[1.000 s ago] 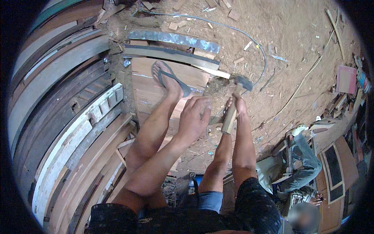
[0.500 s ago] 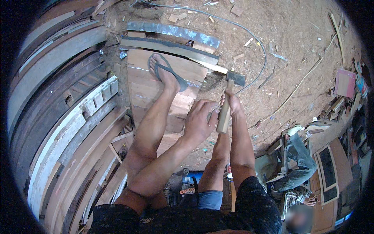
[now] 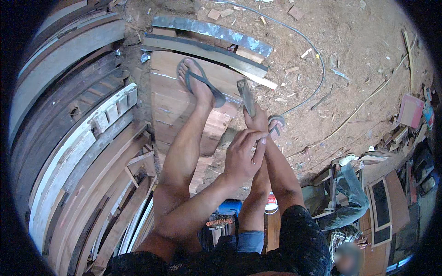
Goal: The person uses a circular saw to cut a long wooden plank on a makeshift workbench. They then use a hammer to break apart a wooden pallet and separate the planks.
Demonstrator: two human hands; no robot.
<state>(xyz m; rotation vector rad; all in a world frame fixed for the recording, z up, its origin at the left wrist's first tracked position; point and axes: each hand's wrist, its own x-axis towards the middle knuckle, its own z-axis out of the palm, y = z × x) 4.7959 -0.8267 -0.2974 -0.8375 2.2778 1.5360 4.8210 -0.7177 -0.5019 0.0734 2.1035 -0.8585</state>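
Observation:
My right hand (image 3: 258,120) is closed around a hammer (image 3: 247,99), which points away from me, up and slightly left; it is a little blurred, and part of it is hidden in my grip. Nearer to me, my left hand (image 3: 243,154) has its thumb and fingers pinched together in front of my right forearm. Whatever sits in that pinch, if anything, is too small to make out. Beyond both hands lie flat brown wooden boards (image 3: 168,99), with my sandalled left foot (image 3: 200,85) resting on them.
Two long strips (image 3: 212,34) lie across the boards' far end. Stacked timber (image 3: 69,152) fills the left side. A grey cable (image 3: 317,55) curves over the dusty, chip-strewn ground (image 3: 359,78). My other sandalled foot (image 3: 277,123) is beyond my right wrist. Another person (image 3: 347,198) sits at lower right.
The hammer has swung left and turned in my right hand, which has moved left too. My left hand has shifted slightly right and nearer, its fingers now pinched. My right foot has come into sight.

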